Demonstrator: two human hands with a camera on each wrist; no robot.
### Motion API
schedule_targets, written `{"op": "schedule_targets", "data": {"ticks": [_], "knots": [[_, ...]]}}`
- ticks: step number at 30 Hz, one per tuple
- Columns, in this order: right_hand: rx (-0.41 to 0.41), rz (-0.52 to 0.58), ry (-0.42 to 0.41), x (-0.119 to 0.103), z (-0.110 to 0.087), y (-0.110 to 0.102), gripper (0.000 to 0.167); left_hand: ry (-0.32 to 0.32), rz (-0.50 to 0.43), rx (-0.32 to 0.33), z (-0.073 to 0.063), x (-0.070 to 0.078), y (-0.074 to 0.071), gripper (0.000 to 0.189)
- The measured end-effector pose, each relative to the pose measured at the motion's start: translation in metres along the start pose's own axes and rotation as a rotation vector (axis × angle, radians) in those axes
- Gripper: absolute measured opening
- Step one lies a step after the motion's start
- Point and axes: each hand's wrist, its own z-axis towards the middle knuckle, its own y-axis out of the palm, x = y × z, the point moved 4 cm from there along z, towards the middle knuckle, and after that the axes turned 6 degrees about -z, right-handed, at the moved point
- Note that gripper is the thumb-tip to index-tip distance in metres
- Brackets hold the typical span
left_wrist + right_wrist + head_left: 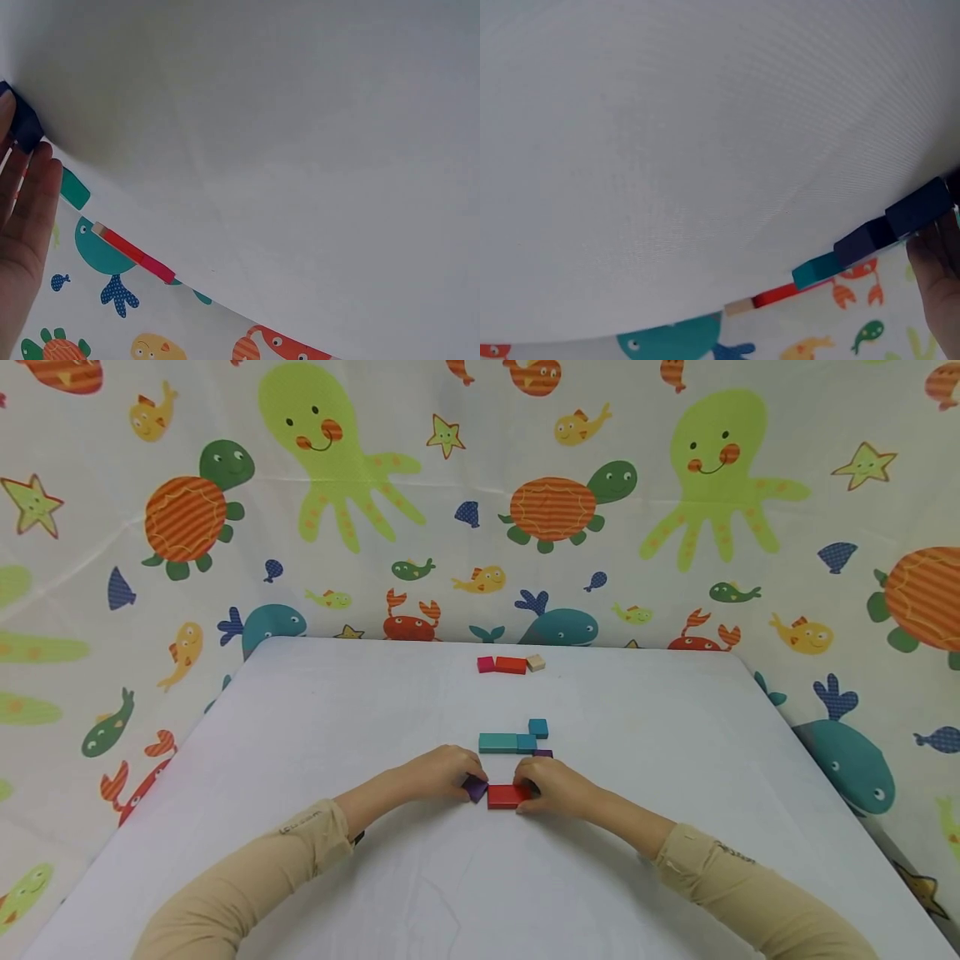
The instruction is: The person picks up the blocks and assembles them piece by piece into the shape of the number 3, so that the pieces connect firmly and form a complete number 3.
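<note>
In the head view, my left hand pinches a small purple block, tilted at the left end of a red block. The left wrist view also shows the purple block between thumb and fingers. My right hand grips a dark blue block at the red block's right end, and its thumb touches the red block's front edge. The hand covers much of the dark blue block in the head view. Just behind the right fingers lies another purple block, partly hidden.
Beyond the hands, a long teal block touches a blue block, with another blue block behind. Farther back sit a pink block, an orange-red block and a plain wood block on the white table. A patterned cloth hangs behind.
</note>
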Motion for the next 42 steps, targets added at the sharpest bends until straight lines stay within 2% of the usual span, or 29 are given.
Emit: {"op": "schedule_targets", "data": {"ticks": [11,26,42], "knots": [[0.009,0.004,0.005,-0.0036,0.0020,-0.0014,0.028,0.012,-0.010,-0.001,0.0018,-0.0004,-0.0006,0.028],[0.004,-0.022,0.025,-0.0066,0.0047,-0.0013,0.028,-0.050,0.004,-0.051,0.0083,0.0000,0.0010,0.029],[-0.001,-0.044,0.039,-0.0073,0.0081,0.0009,0.029,-0.062,-0.004,-0.052,0.0087,0.0006,0.0009,0.031]]}}
